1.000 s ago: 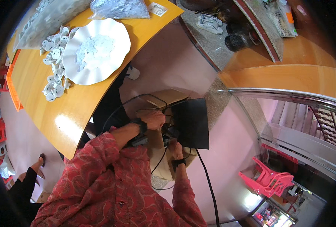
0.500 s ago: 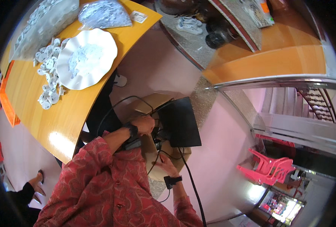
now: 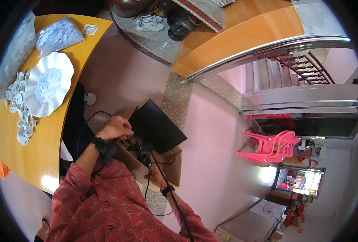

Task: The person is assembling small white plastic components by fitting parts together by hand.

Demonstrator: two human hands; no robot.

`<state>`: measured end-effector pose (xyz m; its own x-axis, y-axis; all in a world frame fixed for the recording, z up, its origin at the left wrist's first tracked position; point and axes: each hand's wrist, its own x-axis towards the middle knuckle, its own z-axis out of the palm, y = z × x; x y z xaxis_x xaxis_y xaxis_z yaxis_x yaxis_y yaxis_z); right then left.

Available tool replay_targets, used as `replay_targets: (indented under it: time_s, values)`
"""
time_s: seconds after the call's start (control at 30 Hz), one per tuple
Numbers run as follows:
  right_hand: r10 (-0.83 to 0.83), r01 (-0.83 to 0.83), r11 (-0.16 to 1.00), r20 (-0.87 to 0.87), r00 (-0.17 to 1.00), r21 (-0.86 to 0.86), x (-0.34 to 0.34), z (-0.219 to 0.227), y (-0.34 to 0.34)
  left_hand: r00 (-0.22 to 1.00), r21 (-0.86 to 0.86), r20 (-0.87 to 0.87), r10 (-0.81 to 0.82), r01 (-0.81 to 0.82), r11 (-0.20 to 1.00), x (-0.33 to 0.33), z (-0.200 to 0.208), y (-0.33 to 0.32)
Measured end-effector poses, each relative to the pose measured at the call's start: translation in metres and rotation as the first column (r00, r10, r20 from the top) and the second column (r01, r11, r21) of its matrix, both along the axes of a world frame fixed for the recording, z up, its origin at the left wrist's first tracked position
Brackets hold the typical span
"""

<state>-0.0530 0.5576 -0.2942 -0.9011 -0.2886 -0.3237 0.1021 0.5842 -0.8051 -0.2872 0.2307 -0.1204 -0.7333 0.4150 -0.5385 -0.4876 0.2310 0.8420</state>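
Note:
A cardboard box (image 3: 174, 171) stands open in front of me, holding a thin flat black panel (image 3: 156, 126) and a tangle of black cables (image 3: 141, 150). My left hand (image 3: 116, 128) is over the box's left side beside the panel, its fingers curled together; whatever is between them is too small to name. At the box's near right side is my right hand (image 3: 156, 176), fingers bent at the cardboard and a thin cable, so its hold is partly hidden. A thicker black cable crosses that hand and runs down along my forearm. Both wrists wear black bands.
The yellow table (image 3: 41, 149) on my left bears a white scalloped plate (image 3: 68, 74) of small pale pieces, a pile of white round parts (image 3: 21, 117) and a filled clear bag (image 3: 60, 35). Pink plastic chairs (image 3: 269, 147) stand to the right; shoes (image 3: 150, 24) sit on a far ledge.
My view has turned, so the table sits farther left. The left hand has lifted off the box's inner edge with its fingers bunched. The panel now leans at a different angle.

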Motion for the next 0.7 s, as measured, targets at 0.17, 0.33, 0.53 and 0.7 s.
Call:
replay_targets:
  time_s: [0.17,0.33,0.53,0.7]
  values:
    - [0.063,-0.094,0.927,0.097,0.993,0.362,-0.018,0.075,-0.026,0.940,0.064,-0.111,0.324,-0.318,0.946,0.008,0.034,-0.036]
    - [0.125,-0.148,0.907,0.083,0.989,0.394,-0.012,0.055,-0.012,0.864,0.118,-0.272,0.423,-0.407,0.906,0.021,0.081,-0.052]
    - [0.148,-0.167,0.926,0.083,0.986,0.339,-0.020,0.063,-0.042,0.746,0.218,-0.430,0.509,-0.461,0.860,0.068,0.141,-0.072]
    - [0.273,-0.283,0.857,0.087,0.958,0.430,-0.050,0.087,-0.059,0.676,0.212,-0.554,0.486,-0.450,0.867,0.105,0.182,-0.101]
